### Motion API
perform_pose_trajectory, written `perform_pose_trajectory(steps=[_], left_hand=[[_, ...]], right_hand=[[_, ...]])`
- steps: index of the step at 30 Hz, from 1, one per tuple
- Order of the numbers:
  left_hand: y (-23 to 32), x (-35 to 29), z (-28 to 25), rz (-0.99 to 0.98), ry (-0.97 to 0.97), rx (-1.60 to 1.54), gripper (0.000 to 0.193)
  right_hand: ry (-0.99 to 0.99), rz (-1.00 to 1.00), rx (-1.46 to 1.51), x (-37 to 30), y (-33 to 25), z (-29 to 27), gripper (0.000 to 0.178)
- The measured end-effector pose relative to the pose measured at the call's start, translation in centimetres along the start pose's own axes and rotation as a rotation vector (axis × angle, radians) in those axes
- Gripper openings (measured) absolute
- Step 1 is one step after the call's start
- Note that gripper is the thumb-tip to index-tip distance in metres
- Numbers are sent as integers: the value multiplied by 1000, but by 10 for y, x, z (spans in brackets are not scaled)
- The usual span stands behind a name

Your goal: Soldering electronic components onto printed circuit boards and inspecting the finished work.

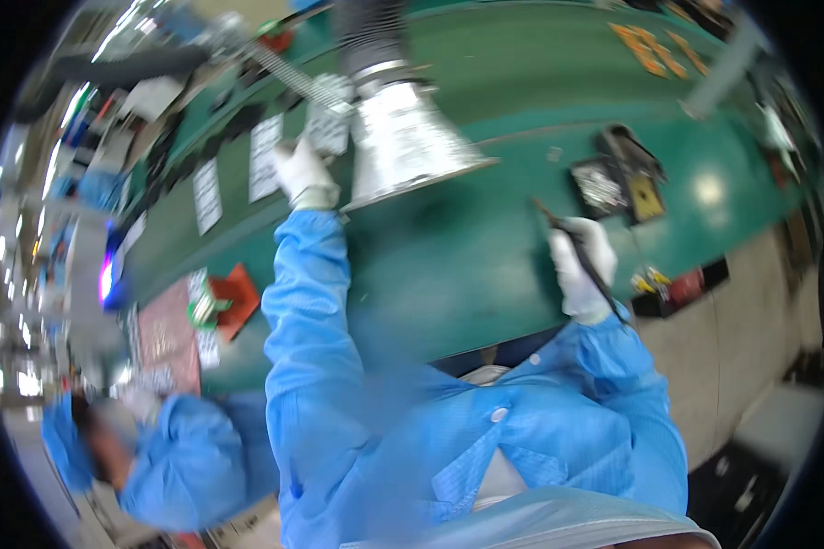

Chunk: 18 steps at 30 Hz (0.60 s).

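My right hand (583,267), in a white glove, is closed around a soldering iron (591,266). Its thin tip points up and left over the green bench, and a dark cord trails past my wrist. My left hand (306,176), also gloved, reaches far forward beside the shiny metal fume hood (410,137). Pale printed boards or sheets lie by its fingers, one board (328,126) just beyond them and another board (265,157) to their left. Motion smears those fingers, so whether they grip anything is unclear.
Right of the iron stand an iron holder (630,151), a box of silvery wire (599,187) and a yellow sponge (647,199). A dark tray (682,288) sits at the bench edge. Green tape (207,307) lies by an orange piece (238,300). A co-worker (188,457) is at left.
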<state>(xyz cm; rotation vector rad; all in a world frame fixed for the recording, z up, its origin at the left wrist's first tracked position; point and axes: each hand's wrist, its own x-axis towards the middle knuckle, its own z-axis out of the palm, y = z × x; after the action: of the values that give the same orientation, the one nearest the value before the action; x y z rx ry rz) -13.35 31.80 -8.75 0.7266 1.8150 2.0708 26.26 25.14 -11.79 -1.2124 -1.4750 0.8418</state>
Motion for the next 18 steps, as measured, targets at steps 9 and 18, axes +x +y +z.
perform_pose_trajectory(steps=[9,18], left_hand=[[-65,14,14,475,-229,847,40],[-59,1,35,21,-280,158,43]], right_hand=[[54,-330,24,9,-5,-15,18],[309,-427,-341,128,-18,-121,19]])
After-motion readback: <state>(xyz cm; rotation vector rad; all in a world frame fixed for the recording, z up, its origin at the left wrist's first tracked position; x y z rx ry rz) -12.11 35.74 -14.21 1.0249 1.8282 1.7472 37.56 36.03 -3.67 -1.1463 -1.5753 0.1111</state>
